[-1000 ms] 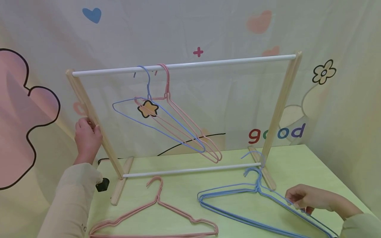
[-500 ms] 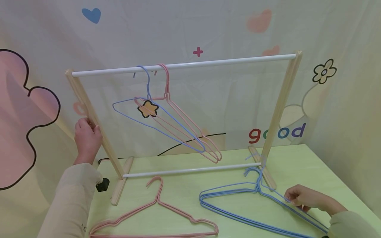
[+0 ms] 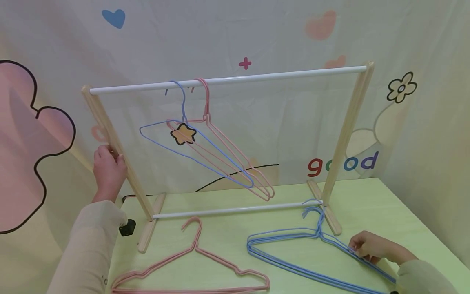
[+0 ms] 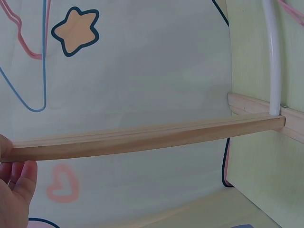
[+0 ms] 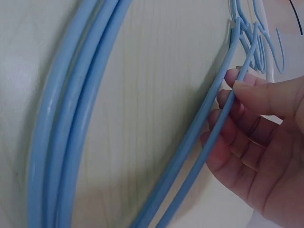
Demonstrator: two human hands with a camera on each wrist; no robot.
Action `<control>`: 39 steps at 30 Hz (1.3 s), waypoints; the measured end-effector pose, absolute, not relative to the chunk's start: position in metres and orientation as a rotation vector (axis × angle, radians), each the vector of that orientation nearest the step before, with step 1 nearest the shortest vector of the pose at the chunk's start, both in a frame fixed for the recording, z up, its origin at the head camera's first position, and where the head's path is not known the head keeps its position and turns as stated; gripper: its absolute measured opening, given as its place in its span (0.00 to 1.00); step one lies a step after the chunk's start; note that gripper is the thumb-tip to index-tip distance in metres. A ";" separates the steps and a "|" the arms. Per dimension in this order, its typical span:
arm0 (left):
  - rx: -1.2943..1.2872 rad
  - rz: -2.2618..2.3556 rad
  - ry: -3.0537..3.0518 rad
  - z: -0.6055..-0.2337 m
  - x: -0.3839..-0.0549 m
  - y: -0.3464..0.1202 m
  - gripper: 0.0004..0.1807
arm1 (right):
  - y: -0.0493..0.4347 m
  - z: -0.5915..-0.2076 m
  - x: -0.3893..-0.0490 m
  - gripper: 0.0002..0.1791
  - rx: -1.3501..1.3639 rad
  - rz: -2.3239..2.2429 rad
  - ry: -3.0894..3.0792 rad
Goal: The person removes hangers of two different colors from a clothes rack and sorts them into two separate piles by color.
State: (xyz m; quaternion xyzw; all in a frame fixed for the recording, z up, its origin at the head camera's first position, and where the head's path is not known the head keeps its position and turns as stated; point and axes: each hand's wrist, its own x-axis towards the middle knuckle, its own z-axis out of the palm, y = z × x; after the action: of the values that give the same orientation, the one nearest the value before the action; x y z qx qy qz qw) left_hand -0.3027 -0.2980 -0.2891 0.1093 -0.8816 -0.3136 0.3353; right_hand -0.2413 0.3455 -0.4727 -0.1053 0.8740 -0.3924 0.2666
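My left hand (image 3: 109, 169) grips the left wooden post (image 4: 142, 140) of a small clothes rack. At the right of the table my right hand (image 3: 374, 247) pinches the right arm of the uppermost blue hanger (image 5: 187, 175) between thumb and fingers. This hanger stands slightly apart from the other blue hangers (image 5: 61, 142) stacked under it, its hook near the rack's lower bar. On the white top rail (image 3: 286, 75) hang a blue hanger (image 3: 183, 102) and, to its right, a pair of pink hangers (image 3: 207, 98).
Pink hangers (image 3: 194, 243) lie stacked at the front left of the table. Along the rack's base runs a white lower bar (image 3: 235, 210) between wooden feet. A small black object (image 3: 127, 228) is by the left foot. Behind stands a printed curtain (image 3: 279, 36).
The right hand has shifted a little to the left. The uppermost blue hanger's hook has dropped lower, nearer the stack. My left hand stays on the post.
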 end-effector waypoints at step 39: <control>0.278 -0.839 -2.296 -0.290 -0.302 -0.298 0.17 | 0.276 -0.358 -0.262 0.10 -0.605 -1.066 2.416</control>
State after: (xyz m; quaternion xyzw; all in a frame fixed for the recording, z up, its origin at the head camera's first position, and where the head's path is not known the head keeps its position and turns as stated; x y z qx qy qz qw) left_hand -0.3020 -0.2981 -0.2897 0.1064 -0.8796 -0.3215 0.3342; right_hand -0.2622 0.2758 -0.3583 -0.2181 0.8710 -0.3842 0.2147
